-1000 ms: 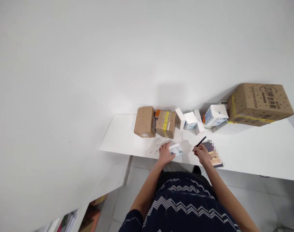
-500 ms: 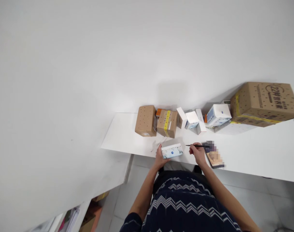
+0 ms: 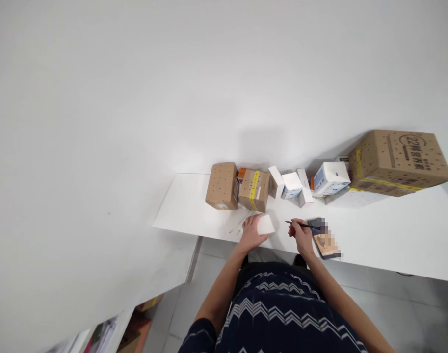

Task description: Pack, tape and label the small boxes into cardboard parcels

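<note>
Now: left hand [image 3: 251,230] grips small white box [image 3: 265,224], turned from printed to plain face; right hand [image 3: 302,234] pinches pen [image 3: 298,224].

White bench [image 3: 374,235] against a white wall. Left hand [image 3: 251,231] grips a small white box [image 3: 265,224], plain face up. Right hand [image 3: 302,234] holds a black pen [image 3: 299,224], tip pointing toward the box. A booklet [image 3: 325,241] lies just beside the right hand. Behind: two brown cartons [image 3: 221,186], several small white boxes [image 3: 292,184], one large carton [image 3: 398,162].
</note>
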`<action>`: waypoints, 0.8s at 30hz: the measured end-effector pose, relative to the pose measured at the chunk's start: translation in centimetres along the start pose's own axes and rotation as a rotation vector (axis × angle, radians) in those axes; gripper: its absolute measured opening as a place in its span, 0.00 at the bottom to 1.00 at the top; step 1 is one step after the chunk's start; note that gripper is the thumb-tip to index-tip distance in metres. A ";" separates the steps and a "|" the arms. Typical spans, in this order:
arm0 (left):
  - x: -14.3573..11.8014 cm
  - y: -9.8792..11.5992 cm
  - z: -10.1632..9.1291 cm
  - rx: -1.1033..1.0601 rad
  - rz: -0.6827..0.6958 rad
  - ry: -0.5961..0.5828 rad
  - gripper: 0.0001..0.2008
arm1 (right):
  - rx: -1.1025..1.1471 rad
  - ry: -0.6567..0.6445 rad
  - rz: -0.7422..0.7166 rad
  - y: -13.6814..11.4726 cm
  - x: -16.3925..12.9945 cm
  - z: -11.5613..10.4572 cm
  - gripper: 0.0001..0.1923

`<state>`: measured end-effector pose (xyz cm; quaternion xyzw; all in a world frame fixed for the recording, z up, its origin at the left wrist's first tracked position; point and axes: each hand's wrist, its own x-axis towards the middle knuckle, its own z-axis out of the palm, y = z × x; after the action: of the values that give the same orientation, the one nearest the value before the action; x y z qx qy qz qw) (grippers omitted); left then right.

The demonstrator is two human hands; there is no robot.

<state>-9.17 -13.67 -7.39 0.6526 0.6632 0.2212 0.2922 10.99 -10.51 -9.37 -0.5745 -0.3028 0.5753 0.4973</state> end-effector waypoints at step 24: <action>-0.8 -2.1 4.4 -0.410 -0.110 0.211 0.49 | -0.477 -0.407 -0.418 0.9 -1.9 4.1 0.09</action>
<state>-7.74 -14.93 -11.91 0.5157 0.6658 0.4019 0.3596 6.51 -11.65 -8.83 -0.4739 -0.6317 0.4769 0.3859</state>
